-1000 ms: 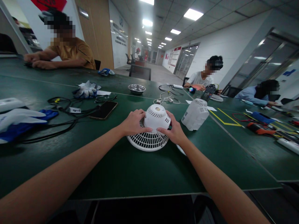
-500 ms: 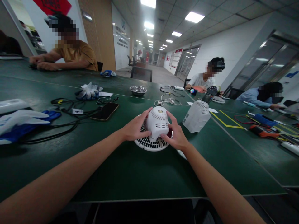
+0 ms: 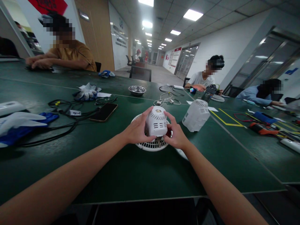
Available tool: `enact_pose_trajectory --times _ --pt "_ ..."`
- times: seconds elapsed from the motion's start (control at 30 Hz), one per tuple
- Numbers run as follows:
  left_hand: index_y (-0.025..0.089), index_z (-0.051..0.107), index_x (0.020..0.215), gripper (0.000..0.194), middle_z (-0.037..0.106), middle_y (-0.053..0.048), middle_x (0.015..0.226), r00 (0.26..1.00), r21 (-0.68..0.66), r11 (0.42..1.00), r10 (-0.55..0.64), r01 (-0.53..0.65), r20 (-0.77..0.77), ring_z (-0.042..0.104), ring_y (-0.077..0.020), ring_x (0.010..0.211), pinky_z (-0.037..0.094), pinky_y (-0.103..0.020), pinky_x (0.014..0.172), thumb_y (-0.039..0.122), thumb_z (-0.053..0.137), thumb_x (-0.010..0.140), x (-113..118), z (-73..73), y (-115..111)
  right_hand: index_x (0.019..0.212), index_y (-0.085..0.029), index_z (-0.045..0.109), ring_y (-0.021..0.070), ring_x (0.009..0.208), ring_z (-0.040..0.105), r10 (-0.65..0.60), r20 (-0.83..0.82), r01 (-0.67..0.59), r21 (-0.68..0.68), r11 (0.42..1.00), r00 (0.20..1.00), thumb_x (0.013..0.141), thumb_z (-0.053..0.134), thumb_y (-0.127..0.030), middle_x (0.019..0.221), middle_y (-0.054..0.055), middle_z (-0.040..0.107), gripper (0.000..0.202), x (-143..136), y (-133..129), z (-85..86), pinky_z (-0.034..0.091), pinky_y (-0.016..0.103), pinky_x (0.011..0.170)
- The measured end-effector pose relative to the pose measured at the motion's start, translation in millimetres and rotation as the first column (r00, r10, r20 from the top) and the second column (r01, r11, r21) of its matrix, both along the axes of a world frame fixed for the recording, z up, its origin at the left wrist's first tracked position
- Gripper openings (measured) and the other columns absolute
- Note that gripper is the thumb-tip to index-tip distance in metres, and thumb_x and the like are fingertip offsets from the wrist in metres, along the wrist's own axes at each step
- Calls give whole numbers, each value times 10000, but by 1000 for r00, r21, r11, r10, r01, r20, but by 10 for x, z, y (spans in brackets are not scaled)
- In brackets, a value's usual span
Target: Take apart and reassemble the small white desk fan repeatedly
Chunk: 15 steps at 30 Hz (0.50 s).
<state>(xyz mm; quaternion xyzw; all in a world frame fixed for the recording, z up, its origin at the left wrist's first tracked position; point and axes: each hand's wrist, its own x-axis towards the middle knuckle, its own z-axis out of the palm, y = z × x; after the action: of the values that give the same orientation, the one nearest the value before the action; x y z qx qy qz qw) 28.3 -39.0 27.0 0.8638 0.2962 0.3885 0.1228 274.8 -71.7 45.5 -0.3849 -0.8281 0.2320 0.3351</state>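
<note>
A white vented plastic housing (image 3: 157,122) is held between my two hands, over a round white fan grille (image 3: 150,147) that lies on the green table. My left hand (image 3: 137,129) grips the housing's left side, with the thumb at its lower edge. On the other side, my right hand (image 3: 176,133) has its fingers against the housing and its thumb low at the front. Some parts show beneath the housing, too small to make out. Right of my hands stands a larger white plastic casing (image 3: 196,115). Part of a white piece (image 3: 182,153) shows beside my right wrist.
Left on the green table (image 3: 131,175) are a phone (image 3: 103,112), black cables and gloves (image 3: 22,125). Farther back are a metal bowl (image 3: 137,90) and white cables (image 3: 167,100). At right lies an orange-black tool (image 3: 262,128). Several people sit around the table.
The housing's lower edge has lifted and tilted slightly, showing more of what lies beneath. My left thumb has shifted right along that edge. The whole view has shifted slightly.
</note>
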Motion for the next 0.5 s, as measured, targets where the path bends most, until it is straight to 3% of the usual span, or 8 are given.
enact_pose_trajectory --times 0.2,0.5 --pt "256 17 1594 1229 396 -221 1524 1000 30 1000 -5 6 -9 571 -429 1227 499 -587 982 408 817 674 25 76 -47 1541 -310 161 174 572 603 -34 -15 34 -23 999 999 696 688 -197 795 -19 671 1002 -10 6 -25 526 325 535" --pt "249 64 1573 1157 444 -224 1468 999 34 999 18 -17 -37 618 -402 1128 528 -571 914 444 793 695 25 93 -44 1538 -265 195 153 553 597 -87 23 87 5 996 996 671 668 -158 741 -39 650 993 -30 -33 40 507 289 537"
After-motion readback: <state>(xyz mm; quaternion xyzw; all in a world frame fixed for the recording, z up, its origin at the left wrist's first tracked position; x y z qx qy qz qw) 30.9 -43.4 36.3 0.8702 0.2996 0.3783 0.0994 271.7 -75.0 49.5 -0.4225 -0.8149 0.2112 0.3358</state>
